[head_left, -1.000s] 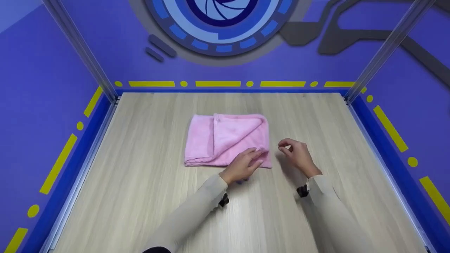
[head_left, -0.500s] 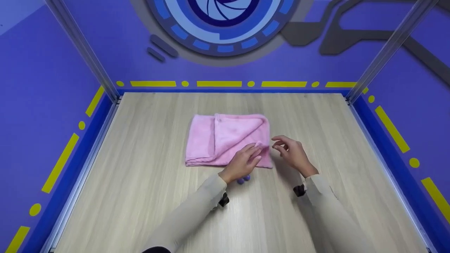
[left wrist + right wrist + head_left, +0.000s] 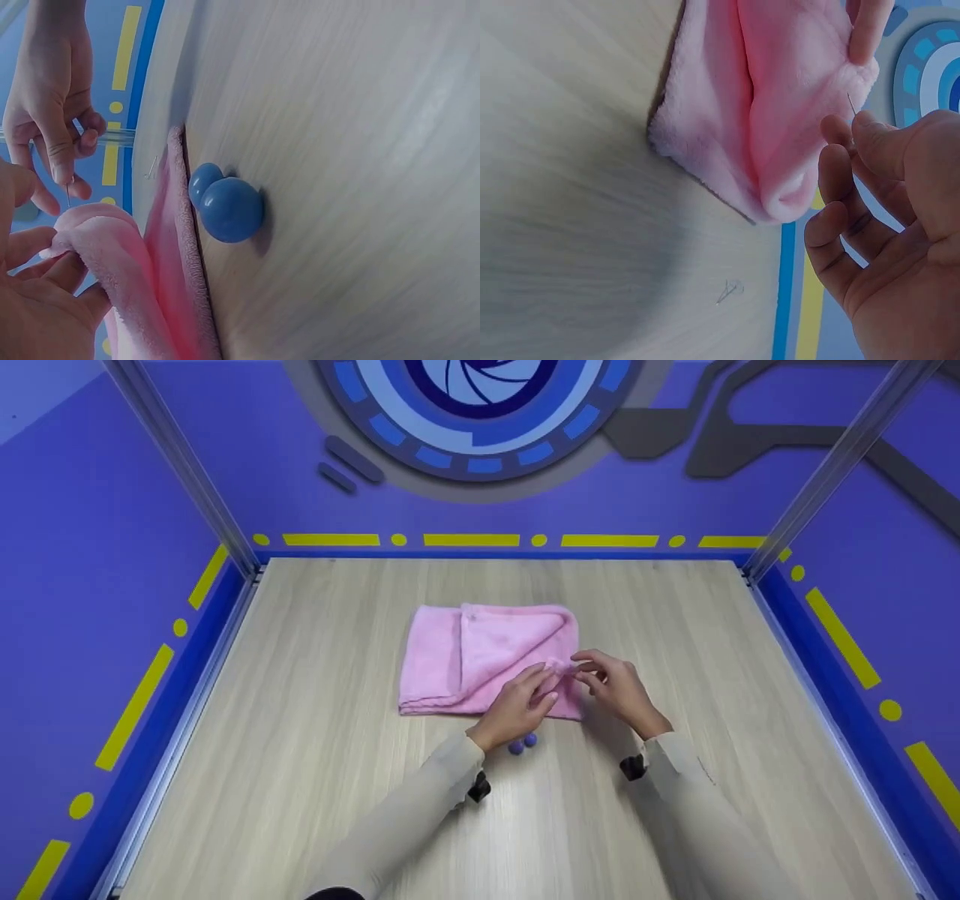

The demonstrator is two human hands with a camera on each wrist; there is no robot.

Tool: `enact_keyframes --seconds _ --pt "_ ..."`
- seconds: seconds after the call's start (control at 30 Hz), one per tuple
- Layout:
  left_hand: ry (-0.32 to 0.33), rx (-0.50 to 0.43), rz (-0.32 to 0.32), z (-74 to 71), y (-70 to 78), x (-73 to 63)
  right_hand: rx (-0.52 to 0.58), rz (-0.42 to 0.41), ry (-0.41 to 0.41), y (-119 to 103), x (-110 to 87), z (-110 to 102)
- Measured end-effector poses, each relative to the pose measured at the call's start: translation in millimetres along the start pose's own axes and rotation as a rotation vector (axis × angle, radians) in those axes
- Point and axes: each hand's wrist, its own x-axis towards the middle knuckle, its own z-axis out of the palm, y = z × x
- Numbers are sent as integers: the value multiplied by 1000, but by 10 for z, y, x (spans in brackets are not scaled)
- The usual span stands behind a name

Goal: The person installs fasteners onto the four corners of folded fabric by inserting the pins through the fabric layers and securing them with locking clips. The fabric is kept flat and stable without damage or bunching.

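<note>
A folded pink blanket point(image 3: 435, 652) lies on the wood-grain table point(image 3: 300, 697), its top layer turned back along a diagonal. The left hand point(image 3: 511, 706) pinches up a small fold near its front right corner. The right hand point(image 3: 621, 690) is at the blanket's right edge, fingers bent, their tips close to that fold; what they hold is too small to tell. Just beside the left wrist sit 2 purple balls point(image 3: 516, 747). Both sleeves point(image 3: 405, 814) are beige. Behind, 2 metal posts point(image 3: 180, 465) frame a blue-purple wall point(image 3: 262, 487) with yellow dashes and dots.
</note>
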Motion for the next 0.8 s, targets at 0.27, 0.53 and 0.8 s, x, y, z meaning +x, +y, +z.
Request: enact_keyframes --seconds 0.27,0.53,0.8 --pt "22 -18 16 -8 12 3 49 0 -6 -41 39 61" --pt "25 -35 27 -25 17 5 68 -3 -13 -49 71 109" --pt "29 -28 42 -18 4 3 66 -28 -6 -51 76 128"
